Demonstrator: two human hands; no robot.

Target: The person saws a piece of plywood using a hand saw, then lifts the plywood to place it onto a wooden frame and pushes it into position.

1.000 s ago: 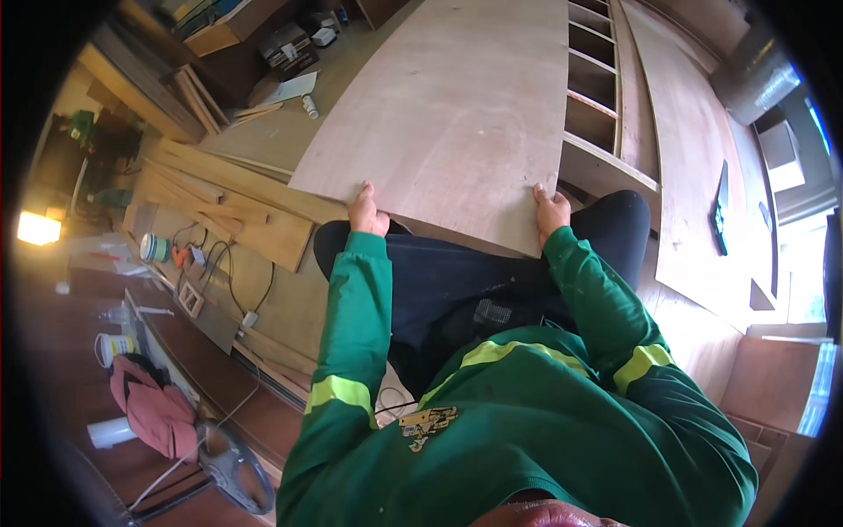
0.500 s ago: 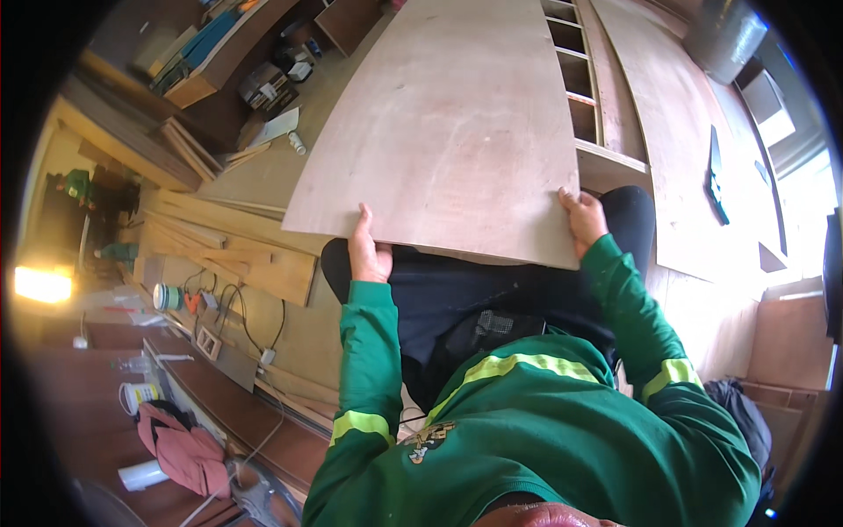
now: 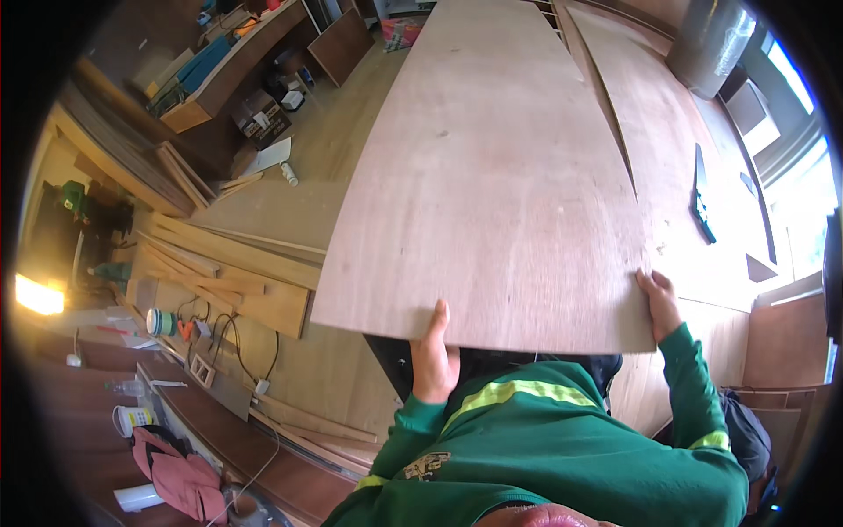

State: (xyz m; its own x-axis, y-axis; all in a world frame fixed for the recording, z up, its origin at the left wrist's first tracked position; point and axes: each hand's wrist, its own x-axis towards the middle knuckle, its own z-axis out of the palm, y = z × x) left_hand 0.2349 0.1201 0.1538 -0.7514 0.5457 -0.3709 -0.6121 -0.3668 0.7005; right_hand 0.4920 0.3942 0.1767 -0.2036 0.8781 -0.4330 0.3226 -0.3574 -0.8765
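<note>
1. Panel [image 3: 492, 193], pale wood, large and flat: in front of the person, near edge close against the waist, length running away toward the top of the view; right edge overlaps or borders a second panel [image 3: 663, 149].
2. Left hand [image 3: 435, 364]: on the near edge, thumb laid on the upper face; remaining fingers mostly hidden, apparently curled beneath, so the grip reads as narrow, holding the panel.
3. Right hand [image 3: 663, 303]: at the right edge near the corner, thumb over the top, fingers around the side; also holding the panel.
4. Handling, judged: keep both hands level, thumbs light and support from below; the long sheet may flex or twist if one corner leads. Watch that the right-hand fingers are not pinched against the second panel.
5. Handsaw [image 3: 705, 220]: lies on the second panel, clear of the right hand.
6. Containers, left side: green-and-white tub [image 3: 161, 322] beside cables; white bucket [image 3: 132, 420] lower down, near a pink garment [image 3: 180, 474]. Contents of both: cannot tell.
7. Cardboard box [image 3: 265, 123], upper left: contents not legible. Small white bottle [image 3: 289, 174] lies on the floor nearby; fill unknown.
8. Dark bag [image 3: 746, 435], lower right: contents hidden.
</note>
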